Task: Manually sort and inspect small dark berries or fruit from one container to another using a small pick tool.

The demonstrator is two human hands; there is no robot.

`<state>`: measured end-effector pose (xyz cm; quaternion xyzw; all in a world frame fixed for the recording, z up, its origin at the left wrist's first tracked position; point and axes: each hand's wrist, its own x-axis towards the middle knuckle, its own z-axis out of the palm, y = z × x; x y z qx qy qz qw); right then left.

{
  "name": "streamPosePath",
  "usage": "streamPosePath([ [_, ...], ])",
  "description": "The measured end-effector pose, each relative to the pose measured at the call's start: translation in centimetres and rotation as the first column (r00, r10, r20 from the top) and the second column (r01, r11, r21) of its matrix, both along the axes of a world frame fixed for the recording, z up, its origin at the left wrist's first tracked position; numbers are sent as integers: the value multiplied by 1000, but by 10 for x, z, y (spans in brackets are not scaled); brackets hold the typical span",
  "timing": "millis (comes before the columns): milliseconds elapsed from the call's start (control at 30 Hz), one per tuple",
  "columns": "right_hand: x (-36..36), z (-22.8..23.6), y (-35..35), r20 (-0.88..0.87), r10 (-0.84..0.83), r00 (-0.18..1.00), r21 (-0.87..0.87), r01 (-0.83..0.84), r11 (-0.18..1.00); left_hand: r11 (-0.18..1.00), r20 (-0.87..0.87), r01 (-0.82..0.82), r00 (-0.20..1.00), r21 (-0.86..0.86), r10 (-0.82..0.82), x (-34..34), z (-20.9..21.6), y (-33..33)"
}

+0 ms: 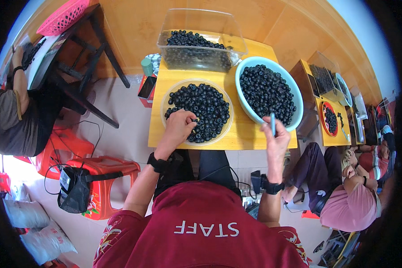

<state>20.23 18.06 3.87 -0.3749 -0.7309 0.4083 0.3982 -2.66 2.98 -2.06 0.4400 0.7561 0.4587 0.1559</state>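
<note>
My left hand [179,126] is over a clear round tray [166,97] heaped with small round black pieces [205,105], some showing a hole or ring on top. Its thumb and fingers pinch one such black piece [195,119]. At the near rim of a light-blue basin [298,107], my right hand [278,139] is closed round a slim light-blue tool [273,123] held upright; its tip and exact kind cannot be made out. The basin is filled with more black pieces [268,91]. Dark bands are on both my wrists.
A clear plastic bin [196,62] of black pieces stands at the yellow table's [250,142] far side. A dark phone [147,87] and green cup [147,66] are left of it. Red stools [107,178] stand left. Other people sit at tables on both sides.
</note>
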Motion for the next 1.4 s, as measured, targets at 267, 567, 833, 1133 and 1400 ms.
streamPosePath([
  [267,6,-34,-43,-11,31,999,-213,-32,976,996,-189,33,981,-83,-48,8,-13,12],
  [567,-2,-22,-72,0,187,982,-229,-182,956,961,570,121,784,248,-246,14,10,0],
  [833,-26,4,-95,116,424,898,67,-433,899,900,892,-21,141,436,-429,41,24,-28],
  [1133,-30,8,-98,197,368,908,173,-402,899,860,861,-42,6,509,-509,44,16,-33],
  [1400,-32,11,-99,249,333,909,187,-383,905,846,846,-47,-31,530,-532,44,11,-30],
])
